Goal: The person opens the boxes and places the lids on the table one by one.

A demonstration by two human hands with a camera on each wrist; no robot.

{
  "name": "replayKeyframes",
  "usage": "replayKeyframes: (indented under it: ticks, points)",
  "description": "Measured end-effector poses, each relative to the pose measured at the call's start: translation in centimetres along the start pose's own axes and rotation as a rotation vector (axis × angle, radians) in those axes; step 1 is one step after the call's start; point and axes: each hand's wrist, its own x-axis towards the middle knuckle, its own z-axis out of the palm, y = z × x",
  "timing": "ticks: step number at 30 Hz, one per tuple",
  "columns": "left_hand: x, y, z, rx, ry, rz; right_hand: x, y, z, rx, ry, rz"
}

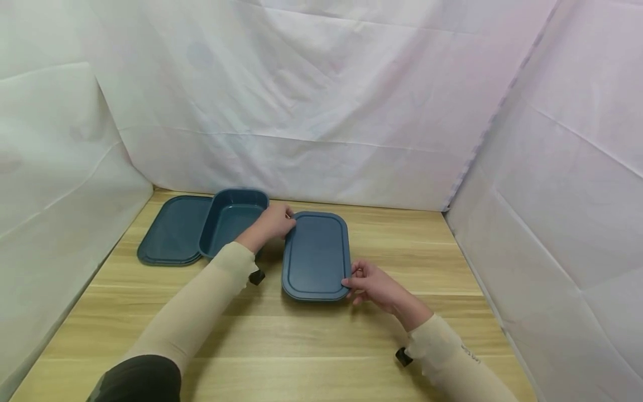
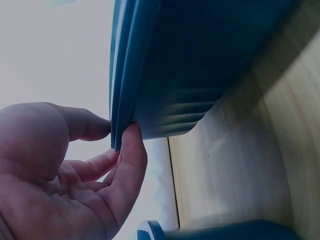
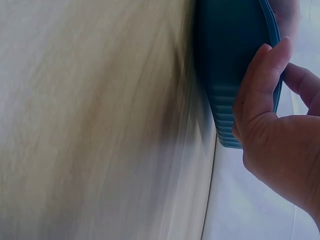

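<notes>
A blue lidded food container (image 1: pixel 316 257) stands in the middle of the wooden table, its flat lid on top. My left hand (image 1: pixel 273 223) pinches its rim at the far left corner, thumb above and fingers beneath, as the left wrist view shows. On the opposite side, my right hand (image 1: pixel 377 287) grips the rim near the front right corner, with fingers under the edge. The ribbed wall (image 3: pixel 225 110) of the container appears in the right wrist view. What the container holds is hidden under the lid.
Left of my left hand sits an uncovered blue container (image 1: pixel 236 218), partly behind my wrist. Beside it lies a separate blue lid (image 1: pixel 176 231), flat on the table (image 1: pixel 301 346). White cloth (image 1: pixel 321 111) hangs behind the table and on both sides.
</notes>
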Motion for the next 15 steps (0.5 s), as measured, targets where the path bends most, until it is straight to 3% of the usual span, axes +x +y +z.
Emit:
replayKeyframes:
  ticks: [15]
  points:
    - [-1.0,0.4,-0.7,0.156,0.001,-0.017,-0.1,-0.1,1.1,0.003,-0.018,0.009]
